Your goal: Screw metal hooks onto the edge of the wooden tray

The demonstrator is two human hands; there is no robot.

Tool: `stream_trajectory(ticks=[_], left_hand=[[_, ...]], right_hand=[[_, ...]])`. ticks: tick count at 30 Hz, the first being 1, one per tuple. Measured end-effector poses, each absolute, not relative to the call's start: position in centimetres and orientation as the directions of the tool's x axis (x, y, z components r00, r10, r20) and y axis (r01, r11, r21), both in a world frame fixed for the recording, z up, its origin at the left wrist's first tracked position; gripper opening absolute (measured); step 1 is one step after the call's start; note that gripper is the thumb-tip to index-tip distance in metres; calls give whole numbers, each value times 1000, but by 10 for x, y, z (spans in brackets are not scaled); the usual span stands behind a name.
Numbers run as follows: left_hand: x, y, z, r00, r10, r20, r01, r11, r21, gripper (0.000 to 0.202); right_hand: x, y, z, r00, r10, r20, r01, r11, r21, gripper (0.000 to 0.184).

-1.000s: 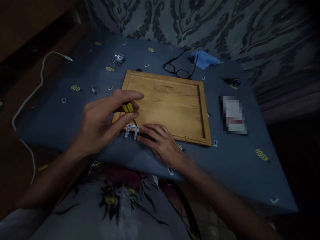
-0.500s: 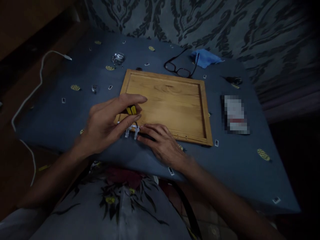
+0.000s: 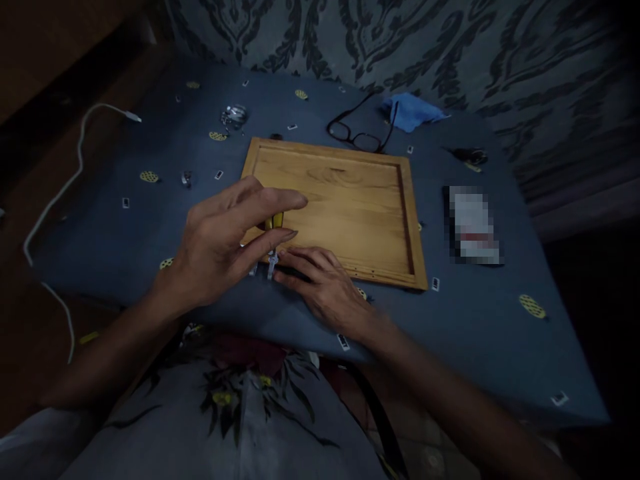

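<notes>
My left hand (image 3: 225, 243) is closed around the yellow and black handle of a screwdriver (image 3: 277, 221), held upright over the near left edge of a framed wooden panel (image 3: 350, 203). The screwdriver's tip points down at a metal hinge (image 3: 272, 264) that sticks out past that edge. Fingers partly cover the hinge's left side. My right hand (image 3: 327, 287) grips the panel's near edge just right of the hinge, its fingertips close to the metal. A dark gap or object under its fingers is too dim to make out.
Beyond the panel lie eyeglasses (image 3: 367, 141) and a blue cloth (image 3: 415, 112). A blurred-out phone-like item (image 3: 474, 225) and a small dark object (image 3: 467, 156) are to the right. Metal parts (image 3: 234, 115), a smaller metal piece (image 3: 187, 179) and a white cable (image 3: 81, 150) are leftward.
My left hand has shifted slightly right, and the screwdriver now stands more upright over the hinge. The right hand stays in place on the panel's edge.
</notes>
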State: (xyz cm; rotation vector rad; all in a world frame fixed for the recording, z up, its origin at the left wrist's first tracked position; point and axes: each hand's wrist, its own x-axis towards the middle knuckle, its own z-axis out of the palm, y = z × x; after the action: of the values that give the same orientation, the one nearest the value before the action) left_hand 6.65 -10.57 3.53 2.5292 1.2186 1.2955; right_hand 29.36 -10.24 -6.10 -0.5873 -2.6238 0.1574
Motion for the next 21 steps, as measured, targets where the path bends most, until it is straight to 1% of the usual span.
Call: stream_trajectory(ticks=[4,6,9,15,18,21], left_hand=[[66,-102,39,424,596,682,552,-767,328,29],[65,-101,41,460,597,657,534,-777,332,28],[60,-101,44,482,634,605,523,-762,382,27],[48,-99,42,472,669,574,472,-742,476,28],[47,-104,36,396,688,608,485,-719,498,29],[49,-112,33,180,726,663,513,-645,567,32]], right_hand=[[293,-102,-62,-807,427,408,375,904,-205,37],[293,-102,-61,-805,424,416,369,906,-208,36],[293,-102,-60,-807,423,413,367,906,-210,35],[293,-101,-59,-816,417,400,373,909,-185,37],[293,-101,-58,-816,420,397,377,907,-186,36],[293,-101,-58,-819,429,381,385,903,-189,36]])
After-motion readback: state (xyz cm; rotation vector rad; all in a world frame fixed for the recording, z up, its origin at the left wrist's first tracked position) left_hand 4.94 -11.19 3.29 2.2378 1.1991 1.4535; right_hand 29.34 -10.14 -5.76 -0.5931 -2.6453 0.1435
